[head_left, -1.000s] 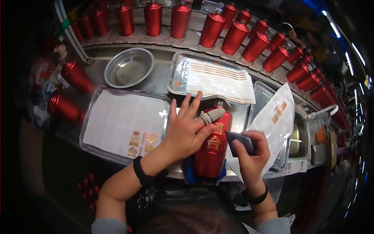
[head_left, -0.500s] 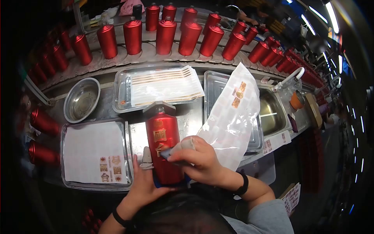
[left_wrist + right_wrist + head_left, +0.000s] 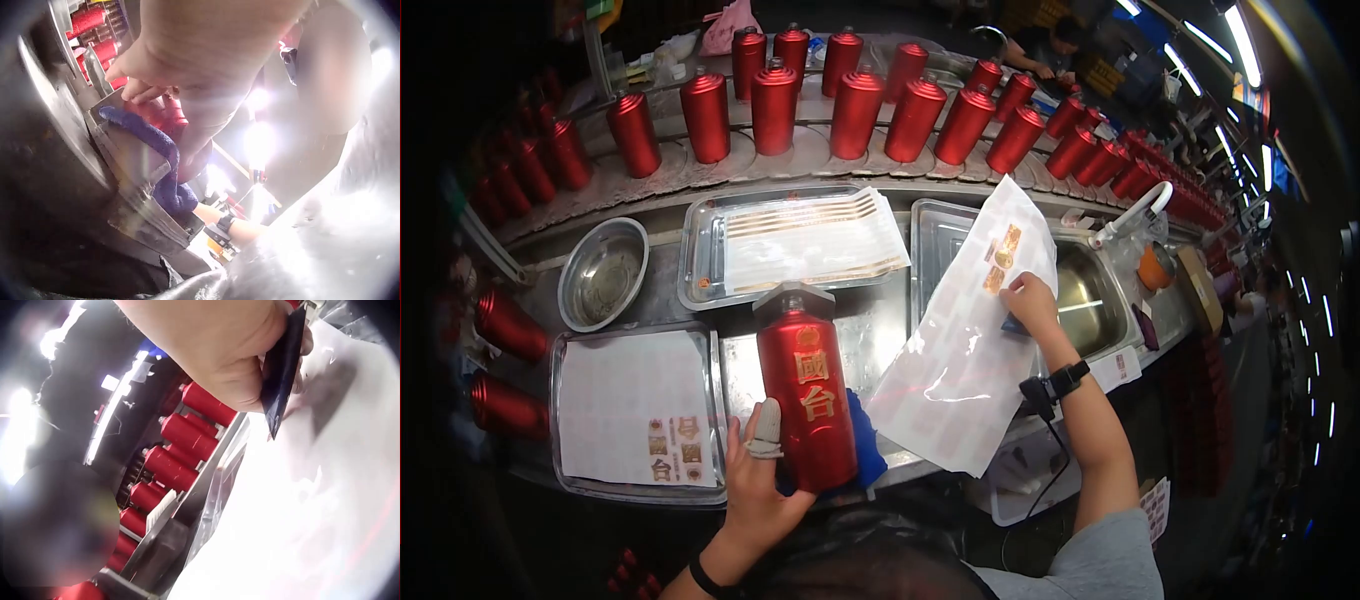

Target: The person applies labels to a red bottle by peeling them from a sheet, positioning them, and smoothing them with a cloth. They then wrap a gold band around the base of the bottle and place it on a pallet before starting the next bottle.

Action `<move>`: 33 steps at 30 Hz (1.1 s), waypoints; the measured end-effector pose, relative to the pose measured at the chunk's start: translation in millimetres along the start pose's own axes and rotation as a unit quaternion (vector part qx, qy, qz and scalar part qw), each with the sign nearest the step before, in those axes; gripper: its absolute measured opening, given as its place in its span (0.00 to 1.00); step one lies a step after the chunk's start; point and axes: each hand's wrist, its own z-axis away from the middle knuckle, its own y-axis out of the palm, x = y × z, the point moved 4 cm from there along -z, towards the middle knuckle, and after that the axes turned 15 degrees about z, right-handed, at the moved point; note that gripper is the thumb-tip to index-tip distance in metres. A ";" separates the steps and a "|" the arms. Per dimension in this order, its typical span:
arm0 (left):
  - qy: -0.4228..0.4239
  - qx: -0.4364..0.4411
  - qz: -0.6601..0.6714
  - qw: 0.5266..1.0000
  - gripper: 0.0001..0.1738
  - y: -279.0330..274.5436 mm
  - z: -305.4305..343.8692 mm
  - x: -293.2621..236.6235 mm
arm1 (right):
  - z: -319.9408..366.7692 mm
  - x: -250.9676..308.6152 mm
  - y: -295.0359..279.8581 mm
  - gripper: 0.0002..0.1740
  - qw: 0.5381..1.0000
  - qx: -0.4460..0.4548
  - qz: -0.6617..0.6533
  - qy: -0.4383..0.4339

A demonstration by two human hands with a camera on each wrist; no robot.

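A red bottle (image 3: 805,450) with gold characters down its front lies tilted toward me, its neck at a grey metal bracket (image 3: 795,293). My left hand (image 3: 758,495) grips its lower end, fingers along the left side and thumb at the base; one finger wears a whitish cover (image 3: 766,428). Under the bottle shows a blue cloth (image 3: 864,438). My right hand (image 3: 1032,302) is over a white sticker sheet (image 3: 950,380), fingertips at the lower end of its gold sticker (image 3: 1003,260). That hand also holds a dark flat scraper (image 3: 284,375) against the palm.
A tray (image 3: 557,420) with a sticker sheet lies left, below a metal bowl (image 3: 638,275). Behind the bottle, another tray (image 3: 692,255) holds gold-striped sheets. Right are a sink (image 3: 1122,335) and white tap (image 3: 1140,215). Red bottles (image 3: 775,110) line the conveyor (image 3: 730,178) behind.
My right hand has left the bottle's front with the scraper and moved right to the sticker sheet. The left hand moved from the bottle's upper part to its lower left side.
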 end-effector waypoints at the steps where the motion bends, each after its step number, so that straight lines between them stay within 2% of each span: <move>1: -0.003 -0.003 0.004 1.000 0.54 -0.9 0.4 0.9 | -9.4 0.8 0.9 0.27 0.999 0.046 0.022 0.018; 4: -0.008 -0.001 0.009 1.000 0.54 -2.5 -1.6 0.0 | -31.8 9.4 -0.4 0.32 0.993 0.081 0.081 -0.012; 5: -0.010 -0.001 0.009 1.000 0.54 -2.9 -1.8 0.7 | -39.7 11.6 -0.1 0.36 0.989 0.116 0.086 -0.019; 8: -0.012 0.004 0.007 1.000 0.55 -2.4 -2.4 2.2 | -52.0 21.2 2.5 0.37 0.987 0.132 0.068 -0.063; 14: -0.005 0.006 0.009 1.000 0.57 -5.5 -6.2 3.8 | -59.3 35.6 3.6 0.41 0.980 0.173 0.086 -0.040; 20: -0.006 0.001 0.022 1.000 0.58 -7.3 -8.5 7.9 | -68.1 42.2 10.4 0.36 0.983 0.161 0.076 -0.047; 23: -0.005 0.003 0.022 1.000 0.58 -7.5 -9.0 7.8 | -67.1 39.7 12.0 0.30 0.987 0.117 0.001 -0.113; 26: -0.010 0.006 0.022 1.000 0.58 -8.5 -8.4 10.0 | -60.2 46.4 0.3 0.23 0.971 0.103 -0.033 -0.212; 29: -0.007 0.009 0.023 1.000 0.58 -8.9 -9.6 7.9 | -55.3 45.4 -1.1 0.19 0.972 0.052 0.018 -0.230; 32: -0.005 0.007 0.024 1.000 0.58 -8.4 -10.4 7.2 | -57.4 42.4 -10.6 0.16 0.991 0.037 0.026 -0.123; 33: -0.007 0.008 0.026 1.000 0.58 -8.6 -10.5 7.5 | -59.3 39.6 -7.2 0.16 0.992 0.050 0.019 -0.118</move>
